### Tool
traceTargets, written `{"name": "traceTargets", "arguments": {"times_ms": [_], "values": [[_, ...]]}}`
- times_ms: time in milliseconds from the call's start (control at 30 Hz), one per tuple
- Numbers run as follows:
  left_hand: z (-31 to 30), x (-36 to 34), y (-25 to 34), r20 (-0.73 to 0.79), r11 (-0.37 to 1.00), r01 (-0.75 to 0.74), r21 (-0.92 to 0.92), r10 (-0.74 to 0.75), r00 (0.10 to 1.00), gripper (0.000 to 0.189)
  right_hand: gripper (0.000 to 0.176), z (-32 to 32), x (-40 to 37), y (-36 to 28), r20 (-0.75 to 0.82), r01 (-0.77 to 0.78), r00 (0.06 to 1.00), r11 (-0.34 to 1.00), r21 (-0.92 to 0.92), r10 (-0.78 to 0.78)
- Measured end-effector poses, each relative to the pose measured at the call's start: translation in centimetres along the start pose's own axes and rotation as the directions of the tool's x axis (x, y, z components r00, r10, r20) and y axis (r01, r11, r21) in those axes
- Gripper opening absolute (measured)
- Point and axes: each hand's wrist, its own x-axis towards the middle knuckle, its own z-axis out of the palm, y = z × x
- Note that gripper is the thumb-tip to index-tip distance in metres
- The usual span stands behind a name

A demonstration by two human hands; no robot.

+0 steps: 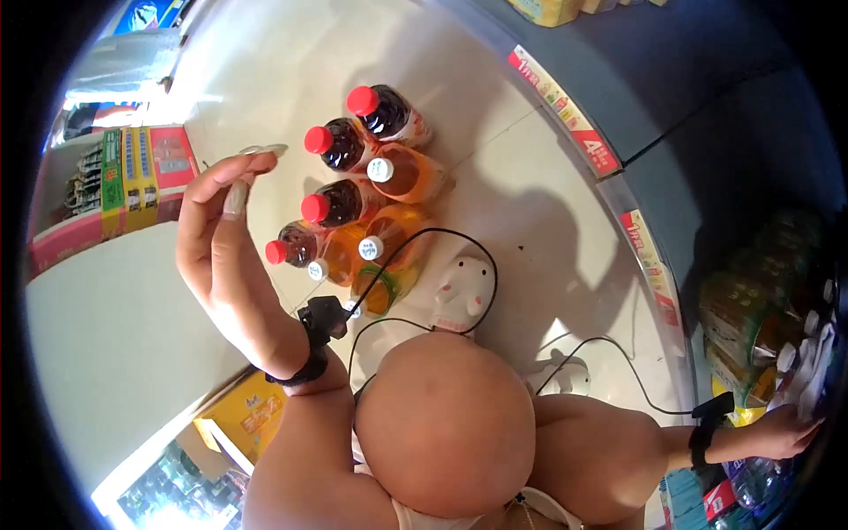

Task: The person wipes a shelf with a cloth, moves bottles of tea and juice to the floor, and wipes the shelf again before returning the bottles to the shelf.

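My left hand [225,230] is raised to the left of a group of bottles, its fingers loosely bent and the thumb apart from the fingertips, with nothing visible in it. Several dark drink bottles with red caps [340,146] stand on the floor beside it. Among them are orange-amber bottles with white caps [411,172] and a greenish-yellow one [384,287]. At the far right edge, my right hand [782,433] reaches into the lower shelf, fingers closed at a whitish cloth [817,375]. Packed bottles [760,331] stand just beyond that hand.
The grey shelf [698,79] on the right has price strips [565,110] along its edge. Black cables [450,231] run from my wristbands. White slippers with a face [464,291] show below. Boxes [132,172] and a yellow carton [247,415] are at left.
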Motion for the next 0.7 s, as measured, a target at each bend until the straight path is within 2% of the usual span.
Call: {"name": "traceTargets", "arguments": {"times_ms": [67, 100, 133, 167, 200, 233, 300, 333, 400, 433, 467, 500, 533, 567, 600, 667, 700], "values": [[-1.6, -0.6, -0.9, 0.146, 0.938, 0.122, -0.325, -0.078, 0.986, 0.027, 0.043, -1.2, -0.4, -1.7, 0.085, -0.006, 0.996, 1.0, 0.017, 0.004], [-2.2, -0.8, -1.0, 0.222, 0.862, 0.19, -0.469, -0.093, 0.971, 0.028, 0.047, -2.4, 0.0, -3.2, 0.127, -0.009, 0.992, 1.0, 0.025, 0.006], [-2.4, -1.4, -0.3, 0.261, 0.711, 0.34, -0.616, -0.224, 0.939, 0.027, 0.047, -4.0, 0.4, -6.0, 0.152, -0.034, 0.988, 0.994, 0.105, 0.018], [-2.6, -1.7, 0.0, 0.362, 0.484, 0.455, -0.747, -0.276, 0.89, 0.024, 0.047, -6.1, 1.1, -9.9, 0.177, -0.072, 0.984, 0.922, 0.38, 0.004], [-2.8, -1.8, 0.1, 0.471, 0.218, 0.539, -0.814, -0.296, 0.831, 0.021, 0.047, -8.3, 1.5, -13.6, 0.199, -0.114, 0.98, 0.743, 0.66, -0.026], [-3.0, -1.7, 0.3, 0.552, 0.102, 0.599, -0.794, -0.294, 0.781, 0.019, 0.047, -9.9, 2.2, -16.9, 0.201, -0.115, 0.972, 0.506, 0.855, -0.119], [-4.0, -2.2, -0.2, 0.563, 0.07, 0.625, -0.777, -0.369, 0.74, 0.019, 0.047, -11.7, 4.2, -22.8, 0.084, -0.024, 0.911, 0.151, 0.988, -0.404], [-4.6, -2.6, -0.5, 0.561, 0.053, 0.632, -0.774, -0.406, 0.721, 0.018, 0.049, -12.8, 5.0, -24.8, 0.081, -0.055, 0.838, 0.064, 0.996, -0.539], [-6.2, -3.4, -0.6, 0.424, 0.242, 0.603, -0.76, -0.518, 0.743, 0.019, 0.051, -14.4, 4.6, -28.4, 0.127, -0.277, 0.726, -0.118, 0.954, -0.676], [-7.2, -3.8, -0.7, 0.338, 0.349, 0.587, -0.73, -0.562, 0.755, 0.02, 0.057, -15.0, 4.6, -30.6, 0.003, -0.221, 0.728, -0.231, 0.947, -0.686], [-8.3, -4.3, -0.8, 0.248, 0.448, 0.572, -0.687, -0.595, 0.764, 0.021, 0.056, -15.8, 4.8, -32.5, -0.054, -0.272, 0.667, -0.31, 0.911, -0.743], [-9.5, -5.0, -1.0, 0.167, 0.616, 0.559, -0.556, -0.576, 0.801, 0.018, 0.054, -16.6, 4.9, -34.2, -0.117, -0.324, 0.602, -0.376, 0.868, -0.789], [-10.3, -5.7, -1.6, 0.149, 0.789, 0.577, -0.211, -0.558, 0.817, 0.018, 0.054, -17.2, 4.2, -36.4, -0.181, -0.325, 0.6, -0.444, 0.835, -0.779], [-11.1, -6.6, -2.6, 0.148, 0.84, 0.516, 0.166, -0.539, 0.829, 0.019, 0.055, -17.9, 3.3, -38.5, -0.24, -0.327, 0.598, -0.506, 0.798, -0.765], [-11.8, -7.6, -3.6, 0.157, 0.768, 0.379, 0.517, -0.52, 0.84, 0.019, 0.054, -18.8, 3.2, -40.2, -0.265, -0.341, 0.6, -0.541, 0.769, -0.755], [-13.6, -10.3, -5.4, 0.302, 0.519, 0.224, 0.825, -0.74, 0.601, 0.021, 0.055, -20.1, 3.4, -43.4, -0.314, -0.358, 0.612, -0.609, 0.708, -0.725], [-14.6, -11.4, -6.1, 0.28, 0.424, 0.212, 0.881, -0.827, 0.488, 0.021, 0.055, -20.3, 3.4, -45.2, -0.351, -0.356, 0.603, -0.635, 0.685, -0.717]]}}
